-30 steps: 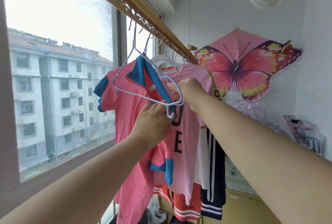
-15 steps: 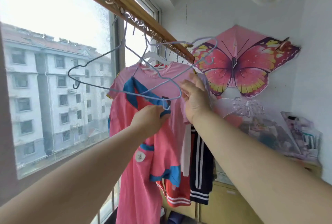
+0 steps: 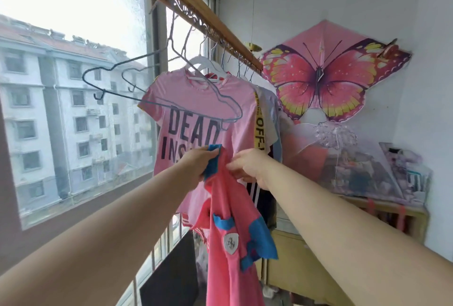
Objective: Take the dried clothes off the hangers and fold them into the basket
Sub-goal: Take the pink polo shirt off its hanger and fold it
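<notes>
A coral-pink polo shirt (image 3: 231, 251) with blue collar and cuffs hangs free of any hanger, below my hands. My left hand (image 3: 197, 164) grips its blue collar. My right hand (image 3: 250, 167) pinches the fabric just beside it. An empty blue wire hanger (image 3: 157, 99) hangs on the wooden rail (image 3: 196, 13) above. Behind it a light pink T-shirt (image 3: 196, 119) with dark lettering stays on a white hanger (image 3: 204, 65). Further clothes hang behind that. No basket is in view.
A window (image 3: 73, 72) runs along the left, with apartment blocks outside. A pink butterfly kite (image 3: 321, 80) is fixed to the far wall. Below it a yellow cabinet (image 3: 306, 264) carries cluttered items under clear plastic.
The polo shirt has come off the blue wire hanger, which now hangs empty on the rail. Both hands have dropped lower with the shirt, uncovering the lettered pink T-shirt.
</notes>
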